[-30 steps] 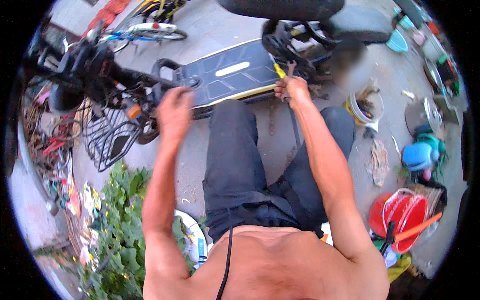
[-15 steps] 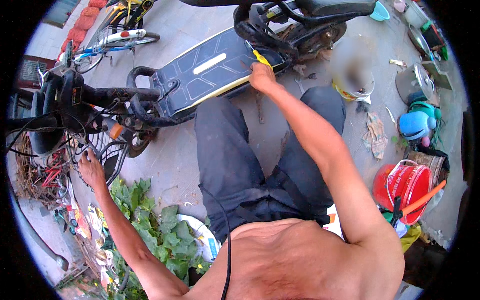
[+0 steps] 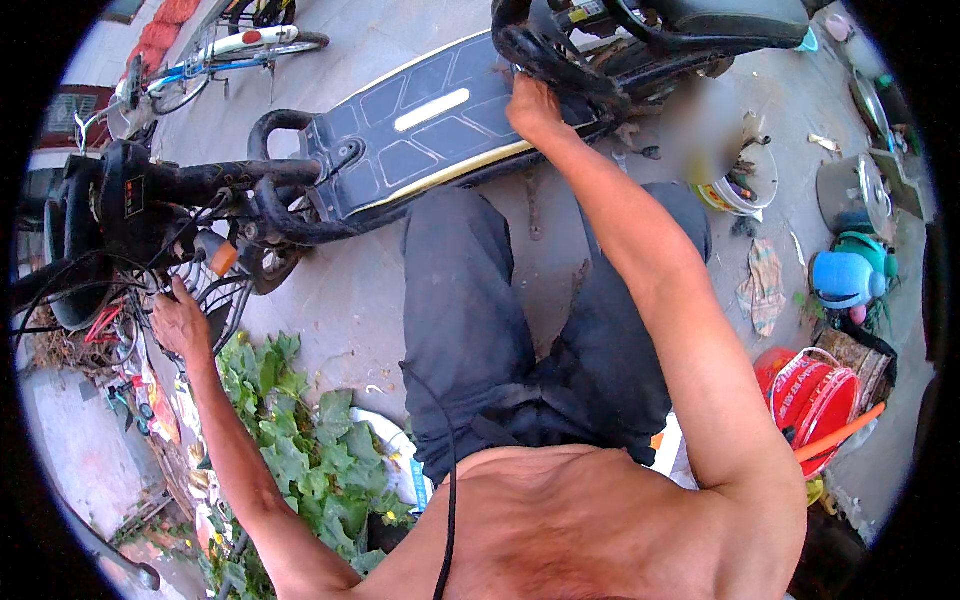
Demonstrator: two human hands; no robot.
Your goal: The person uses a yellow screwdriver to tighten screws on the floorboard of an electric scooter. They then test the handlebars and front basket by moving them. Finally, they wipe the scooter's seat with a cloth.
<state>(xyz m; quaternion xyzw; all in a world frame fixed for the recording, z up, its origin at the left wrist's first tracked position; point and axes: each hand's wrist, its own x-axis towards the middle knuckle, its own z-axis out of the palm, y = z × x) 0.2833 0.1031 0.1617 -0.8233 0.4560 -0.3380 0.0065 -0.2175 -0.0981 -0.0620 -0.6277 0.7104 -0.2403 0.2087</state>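
Observation:
A black electric scooter lies across the view in front of me, its dark footboard (image 3: 385, 150) edged in pale yellow. My right hand (image 3: 535, 108) is closed at the footboard's rear end, against the black tube frame (image 3: 560, 60) below the seat (image 3: 735, 18). What its fingers hold is hidden. My left hand (image 3: 182, 322) is at the scooter's front, beside the dark cables and the black wire basket (image 3: 228, 305). Its fingers look curled, but what they grip cannot be made out. An orange reflector (image 3: 222, 262) sits just above that hand.
Leafy green plants (image 3: 300, 440) grow near my left forearm. On the right stand a red bucket (image 3: 815, 405), a blue jug (image 3: 842, 278), a metal pot (image 3: 853, 195) and a white bucket (image 3: 758, 185) with things in it. A bicycle (image 3: 225, 60) stands at the far left.
My right hand has moved slightly up and right against the frame. The yellow-handled tool seen at it before is out of sight. My left hand has shifted slightly up and left.

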